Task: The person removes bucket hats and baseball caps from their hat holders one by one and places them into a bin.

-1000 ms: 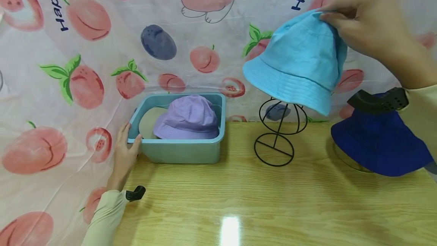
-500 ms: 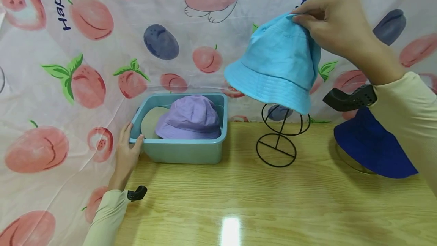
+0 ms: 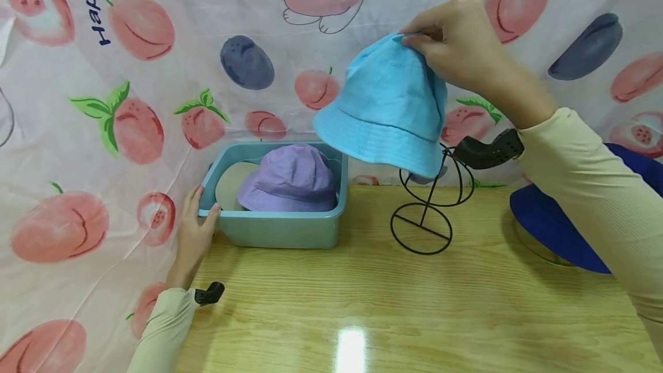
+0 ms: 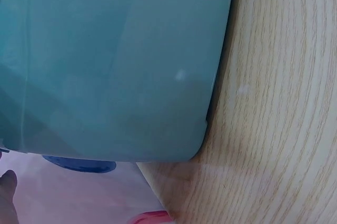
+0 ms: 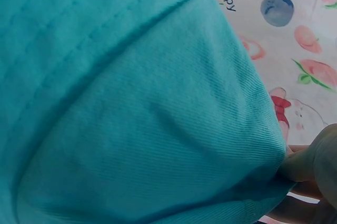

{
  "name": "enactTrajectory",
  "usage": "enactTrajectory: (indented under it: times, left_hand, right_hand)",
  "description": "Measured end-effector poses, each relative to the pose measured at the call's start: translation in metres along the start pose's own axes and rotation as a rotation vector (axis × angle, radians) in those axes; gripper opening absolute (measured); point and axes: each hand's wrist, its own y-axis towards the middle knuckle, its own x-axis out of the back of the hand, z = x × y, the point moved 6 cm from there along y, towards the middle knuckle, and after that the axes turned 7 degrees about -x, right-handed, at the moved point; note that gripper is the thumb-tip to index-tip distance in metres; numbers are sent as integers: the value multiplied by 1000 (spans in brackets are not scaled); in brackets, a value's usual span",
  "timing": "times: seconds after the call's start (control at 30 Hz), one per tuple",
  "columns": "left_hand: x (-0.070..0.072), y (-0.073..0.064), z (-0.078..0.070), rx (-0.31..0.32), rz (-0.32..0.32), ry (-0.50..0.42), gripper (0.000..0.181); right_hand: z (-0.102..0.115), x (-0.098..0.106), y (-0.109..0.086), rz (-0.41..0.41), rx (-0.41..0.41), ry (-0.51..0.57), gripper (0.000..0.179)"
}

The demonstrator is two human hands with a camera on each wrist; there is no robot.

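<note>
In the head view, my right hand (image 3: pixel 466 39) pinches the crown of a light-blue bucket hat (image 3: pixel 385 108) between thumb and fingers. The hat hangs in the air brim down, above and left of a black wire hat stand (image 3: pixel 422 223). Its cloth fills most of the right wrist view, the pinching fingers (image 5: pixel 310 166) at lower right. My left hand (image 3: pixel 194 235) rests at the left front corner of a blue-green plastic bin (image 3: pixel 279 232), fingers extended along its side and thumb at the front rim. Inside the bin sit a purple bucket hat (image 3: pixel 290 180) and a beige rounded item (image 3: pixel 233 186), partly covered.
A dark-blue bucket hat (image 3: pixel 554 229) sits on a stand at the right, partly hidden by my right sleeve (image 3: pixel 585 183). The wooden tabletop (image 3: pixel 362 292) runs along the front. Behind it hangs a fruit-printed cloth (image 3: pixel 311 56).
My right hand has carried the light-blue hat leftward and slightly down, from over the wire stand toward the bin. The left hand stays in place at the bin's corner.
</note>
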Motion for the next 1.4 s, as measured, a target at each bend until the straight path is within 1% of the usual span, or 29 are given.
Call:
enactTrajectory:
  times: [0.27, 0.43, 0.7, 0.83, 0.93, 1.1, 1.27, 1.4]
  left_hand:
    - [0, 1, -1, 8, 4, 29, 59]
    - [0, 0, 0, 6, -3, 32, 59]
    - [0, 1, -2, -10, -14, 31, 58]
    - [0, 1, -3, -14, -16, 23, 58]
    - [-1, 1, -3, -10, -8, 13, 59]
    - [-2, 1, -2, -2, 4, 4, 60]
    - [-2, 2, 0, -5, 2, 14, 60]
    - [-2, 3, 1, -14, -6, 18, 59]
  right_hand:
    - [7, -25, 9, 47, -11, 32, 27]
    - [14, -39, 16, 50, 13, 51, 24]
    - [17, -63, 24, 86, -12, 84, 22]
    - [20, -79, 30, 111, 0, 129, 21]
    - [24, -92, 33, 122, 28, 163, 20]
    - [32, -116, 36, 178, 43, 191, 20]
    - [42, -139, 39, 218, 34, 171, 20]
    - [52, -155, 41, 227, 25, 172, 22]
